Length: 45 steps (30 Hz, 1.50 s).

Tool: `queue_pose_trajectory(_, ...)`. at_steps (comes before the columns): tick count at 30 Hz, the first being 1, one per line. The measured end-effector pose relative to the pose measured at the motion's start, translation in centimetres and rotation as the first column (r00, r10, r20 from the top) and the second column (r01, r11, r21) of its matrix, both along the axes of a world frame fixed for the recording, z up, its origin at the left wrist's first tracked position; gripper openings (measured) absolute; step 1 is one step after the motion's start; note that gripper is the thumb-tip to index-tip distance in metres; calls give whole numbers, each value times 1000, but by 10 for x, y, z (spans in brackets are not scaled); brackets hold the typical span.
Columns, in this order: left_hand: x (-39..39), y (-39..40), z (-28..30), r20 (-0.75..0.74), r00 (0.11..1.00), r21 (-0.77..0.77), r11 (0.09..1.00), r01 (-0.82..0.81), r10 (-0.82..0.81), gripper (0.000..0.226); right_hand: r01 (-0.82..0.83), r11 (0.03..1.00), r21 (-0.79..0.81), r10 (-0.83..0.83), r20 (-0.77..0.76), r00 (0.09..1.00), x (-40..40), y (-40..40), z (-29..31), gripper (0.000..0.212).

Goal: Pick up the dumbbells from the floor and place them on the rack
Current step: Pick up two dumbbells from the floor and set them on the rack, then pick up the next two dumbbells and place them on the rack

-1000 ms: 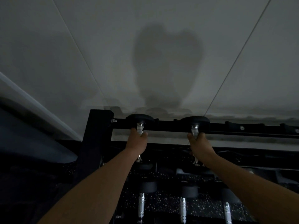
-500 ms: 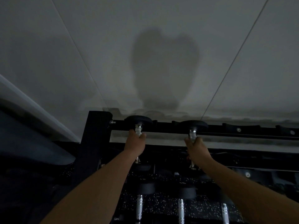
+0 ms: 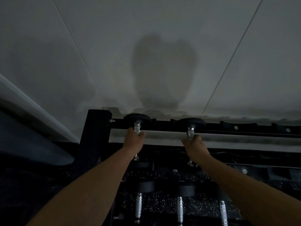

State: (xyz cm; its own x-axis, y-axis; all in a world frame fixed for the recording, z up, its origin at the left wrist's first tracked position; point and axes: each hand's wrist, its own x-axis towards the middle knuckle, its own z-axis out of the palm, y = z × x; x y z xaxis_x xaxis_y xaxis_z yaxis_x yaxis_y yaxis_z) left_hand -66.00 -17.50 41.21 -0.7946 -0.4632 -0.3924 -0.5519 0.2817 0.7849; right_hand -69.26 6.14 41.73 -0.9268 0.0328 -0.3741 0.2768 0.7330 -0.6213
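Observation:
Two black dumbbells with chrome handles lie across the top tier of a black rack (image 3: 97,128). My left hand (image 3: 133,141) is wrapped around the handle of the left dumbbell (image 3: 137,119), whose far head rests on the back rail. My right hand (image 3: 194,148) holds the handle of the right dumbbell (image 3: 190,123), with fingers loosened and the thumb spread aside. Their near heads are hidden under my wrists.
Lower down, several more dumbbells (image 3: 138,203) with chrome handles lie over speckled black floor (image 3: 162,207). A white wall (image 3: 162,46) stands right behind the rack. Empty black saddles (image 3: 236,126) run along the back rail to the right. A dark padded shape (image 3: 29,149) sits at left.
The view has dipped slightly, so the rack sits a little lower in frame. Both hands stay on the handles; the right hand's fingers have loosened a little.

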Motion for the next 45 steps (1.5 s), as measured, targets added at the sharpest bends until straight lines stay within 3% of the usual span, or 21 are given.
queue_pose_trajectory(5,10,3,15,-71,997,-70,998,-9,4,46,-173,978,114,180,-59,982,6,4,14,44)
queue_pose_trajectory(9,23,6,32,-93,996,-161,987,-15,0,48,-183,962,205,216,-153,964,28,11,27,38)
queue_pose_trajectory(12,44,14,41,-175,984,-274,962,-10,-39,39,-67,997,29,72,-217,974,48,22,36,49)
queue_pose_trajectory(14,63,21,44,-215,972,-322,947,24,-98,39,-42,999,23,47,-280,959,69,34,41,54)
queue_pose_trajectory(18,107,40,51,-213,965,-398,916,54,-150,42,-29,999,19,35,-377,926,128,63,43,43)
queue_pose_trajectory(24,180,86,40,-283,924,-299,939,169,-256,32,52,998,26,-36,-437,899,232,113,38,35)
queue_pose_trajectory(35,329,236,-87,-135,906,9,914,406,-401,28,234,972,39,-228,-110,967,412,225,-55,28)
queue_pose_trajectory(45,428,385,-241,143,896,124,905,406,-422,33,210,971,115,-229,191,954,512,370,-216,37)
